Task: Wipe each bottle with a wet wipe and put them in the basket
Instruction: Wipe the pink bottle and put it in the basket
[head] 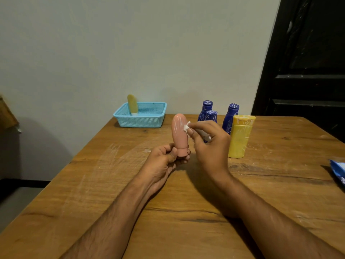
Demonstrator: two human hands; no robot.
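- The pink bottle (180,133) stands upright in the air above the tabletop (186,212), cap end down, long axis vertical, right between the two hands.
- The left hand (164,159) grips it at the cap, fingers and thumb curled round the bottom end.
- The right hand (209,144) pinches a white wipe (187,126) in its fingertips and presses it against the upper right side of the bottle; white streaks show on the pink surface beside it.
- The basket (141,114) sits at the far left of the tabletop, against the wall, ahead and to the left of the hands. The left hand is the nearer one to it, and already has the bottle, so I judge the drop-off will go forward and leftward with that hand.
- Count, bottles: one pink in hand; one pale yellow bottle (132,104) already leaning upright in the basket; three blue bottles (230,116) and one big yellow bottle (240,136) standing on the right, just behind and beside the right hand.
- That makes six bottles, four apparently not yet wiped.
- One basket, one wipe in use, and one blue packet (338,172) at the right edge, probably the wipes.
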